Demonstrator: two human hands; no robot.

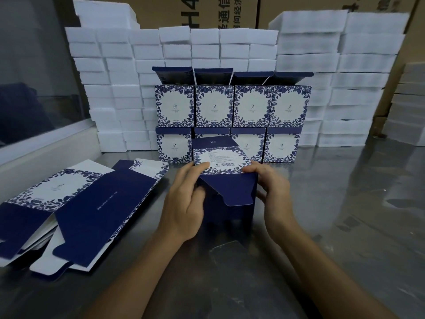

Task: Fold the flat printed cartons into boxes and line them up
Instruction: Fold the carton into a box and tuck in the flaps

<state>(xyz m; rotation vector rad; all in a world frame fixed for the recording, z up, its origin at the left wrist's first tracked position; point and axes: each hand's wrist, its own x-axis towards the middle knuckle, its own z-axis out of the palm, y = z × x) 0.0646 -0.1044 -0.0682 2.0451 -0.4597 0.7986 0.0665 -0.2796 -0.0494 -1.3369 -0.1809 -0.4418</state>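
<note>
A navy carton with a blue floral print stands half formed on the steel table, its barcode panel up and a navy tuck flap hanging toward me. My left hand grips its left side, thumb on the printed panel. My right hand grips the right edge with curled fingers. Behind it, folded boxes stand in two stacked rows with lids open. A pile of flat cartons lies to the left.
White foam blocks are stacked in walls behind and beside the box rows, with more at the right. Brown shipping cartons stand at the back. A glass partition bounds the left side of the table.
</note>
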